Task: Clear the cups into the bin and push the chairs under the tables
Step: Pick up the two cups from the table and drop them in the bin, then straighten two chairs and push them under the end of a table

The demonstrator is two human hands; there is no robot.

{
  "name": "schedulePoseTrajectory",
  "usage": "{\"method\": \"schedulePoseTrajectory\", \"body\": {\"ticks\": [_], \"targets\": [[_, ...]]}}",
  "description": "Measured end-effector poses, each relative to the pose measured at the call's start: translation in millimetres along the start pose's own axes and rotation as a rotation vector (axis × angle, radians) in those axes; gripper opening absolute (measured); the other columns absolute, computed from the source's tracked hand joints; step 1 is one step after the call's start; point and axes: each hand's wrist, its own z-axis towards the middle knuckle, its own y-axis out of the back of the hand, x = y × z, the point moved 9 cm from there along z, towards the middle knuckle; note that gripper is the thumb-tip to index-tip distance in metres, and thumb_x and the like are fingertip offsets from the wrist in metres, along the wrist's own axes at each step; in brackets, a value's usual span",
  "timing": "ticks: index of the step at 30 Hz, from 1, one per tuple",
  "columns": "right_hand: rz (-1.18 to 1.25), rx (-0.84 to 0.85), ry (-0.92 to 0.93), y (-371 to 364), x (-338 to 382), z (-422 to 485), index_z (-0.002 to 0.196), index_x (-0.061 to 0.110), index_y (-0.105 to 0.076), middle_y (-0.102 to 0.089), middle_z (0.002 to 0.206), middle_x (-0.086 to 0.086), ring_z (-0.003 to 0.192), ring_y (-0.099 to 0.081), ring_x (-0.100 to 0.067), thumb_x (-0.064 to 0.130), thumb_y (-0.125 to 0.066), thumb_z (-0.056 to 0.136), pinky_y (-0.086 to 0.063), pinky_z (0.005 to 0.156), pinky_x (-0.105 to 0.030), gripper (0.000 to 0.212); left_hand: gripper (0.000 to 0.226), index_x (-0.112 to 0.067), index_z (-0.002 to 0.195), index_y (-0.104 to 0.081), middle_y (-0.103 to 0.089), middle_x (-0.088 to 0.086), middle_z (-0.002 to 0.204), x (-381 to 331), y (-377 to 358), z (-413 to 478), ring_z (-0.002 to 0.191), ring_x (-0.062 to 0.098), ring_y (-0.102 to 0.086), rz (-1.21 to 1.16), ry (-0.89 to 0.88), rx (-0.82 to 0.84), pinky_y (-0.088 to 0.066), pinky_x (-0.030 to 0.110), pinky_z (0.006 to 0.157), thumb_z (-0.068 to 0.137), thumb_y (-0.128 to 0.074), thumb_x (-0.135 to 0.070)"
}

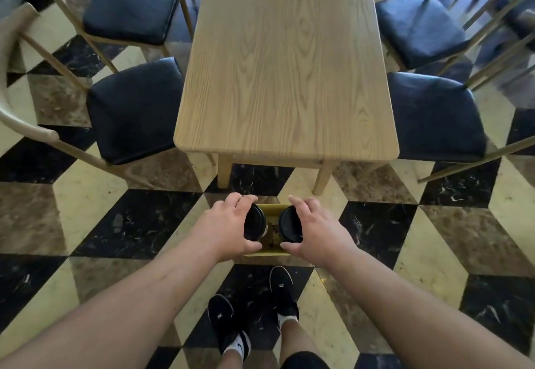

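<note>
My left hand (228, 226) grips a cup with a black lid (254, 222), and my right hand (314, 228) grips a second black-lidded cup (289, 224). Both cups are held side by side over the floor, just in front of the near end of a light wooden table (286, 64). Under and between the cups shows a yellow-green box-like shape (272, 232), possibly a bin; I cannot tell. Four chairs with black seats stand pulled out beside the table: near left (136, 111), far left (130, 9), near right (434, 113), far right (417, 29).
A pale curved chair back (17, 79) stands at the far left. The floor (139, 224) is patterned in black, brown and cream tiles. My feet in black shoes (252, 310) stand below the cups.
</note>
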Motion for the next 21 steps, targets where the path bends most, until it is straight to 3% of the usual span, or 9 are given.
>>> {"method": "schedulePoseTrajectory", "body": {"ticks": [7, 11, 14, 17, 21], "targets": [[-0.051, -0.018, 0.056, 42, -7, 2, 0.164, 0.042, -0.007, -0.025, 0.173, 0.002, 0.156, -0.025, -0.028, 0.078, -0.06, 0.089, -0.03, 0.123, -0.048, 0.099, 0.093, -0.037, 0.163, -0.031, -0.04, -0.006, 0.166, -3, 32, 8, 0.149, 0.022, -0.039, 0.071, 0.009, -0.029, -0.041, 0.049, 0.118, 0.087, -0.069, -0.075], [-0.068, -0.042, 0.122, 95, 3, 11, 0.165, 0.039, -0.016, -0.031, 0.171, 0.003, 0.156, -0.027, -0.025, 0.08, -0.051, 0.09, -0.031, 0.122, -0.047, 0.092, 0.07, -0.041, 0.149, -0.05, -0.06, -0.012, 0.145, 1, 80, 4, 0.127, 0.011, -0.055, 0.046, 0.071, -0.049, -0.054, 0.04, 0.095, 0.088, -0.068, -0.072], [-0.094, -0.069, 0.184, 143, 25, 23, 0.161, 0.034, -0.034, -0.047, 0.162, 0.003, 0.149, -0.039, -0.022, 0.08, -0.042, 0.092, -0.038, 0.118, -0.045, 0.083, 0.062, -0.046, 0.143, -0.053, -0.065, -0.016, 0.136, 7, 121, -9, 0.11, 0.003, -0.059, 0.013, 0.11, -0.097, -0.054, 0.029, 0.08, 0.089, -0.069, -0.07], [-0.121, -0.094, 0.257, 186, 62, 35, 0.156, 0.033, -0.044, -0.054, 0.155, 0.004, 0.143, -0.045, -0.023, 0.081, -0.037, 0.092, -0.044, 0.114, -0.046, 0.08, 0.07, -0.046, 0.149, -0.047, -0.059, -0.015, 0.148, 16, 167, -31, 0.127, 0.011, -0.06, -0.007, 0.174, -0.192, -0.057, 0.038, 0.092, 0.088, -0.07, -0.071], [-0.16, -0.137, 0.418, 224, 137, 47, 0.16, 0.039, -0.032, -0.048, 0.16, 0.007, 0.147, -0.039, -0.021, 0.082, -0.038, 0.087, -0.04, 0.117, -0.045, 0.085, 0.082, -0.047, 0.157, -0.035, -0.046, -0.015, 0.161, 38, 226, -73, 0.144, 0.015, -0.045, 0.022, 0.246, -0.321, -0.051, 0.047, 0.106, 0.087, -0.07, -0.071]]}}
